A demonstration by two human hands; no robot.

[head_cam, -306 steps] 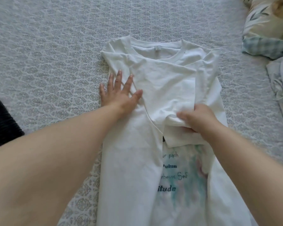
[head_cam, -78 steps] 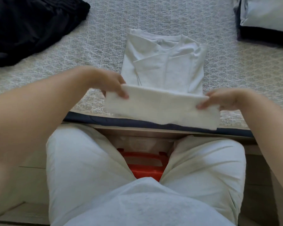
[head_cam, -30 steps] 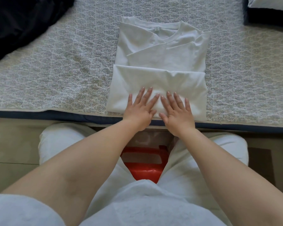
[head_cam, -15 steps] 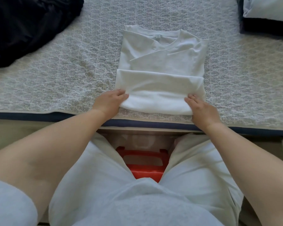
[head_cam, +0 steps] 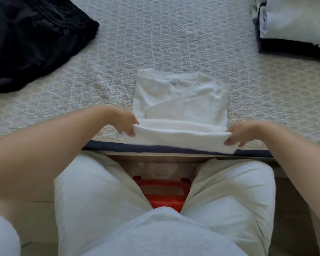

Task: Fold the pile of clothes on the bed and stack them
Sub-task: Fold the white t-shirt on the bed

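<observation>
The white T-shirt lies at the middle of the bed's near edge, collar end away from the person, its sides already folded in. Its near end is a doubled band raised off the bedspread, its long axis running left to right along the bed's edge. The left hand pinches the band's left corner, thumb under and fingers curled over the top; the right hand pinches the right corner the same way, so both sets of fingers are clamped on cloth. The unfolded collar half lies straight ahead of the fingers, farther onto the bed, and both hands sit about equally near it. The next fold, as I judge it, carries the band forward over that half, and the corners need to travel together to land square. A black garment lies at the far left corner, well apart; a folded stack sits at the far right corner.
</observation>
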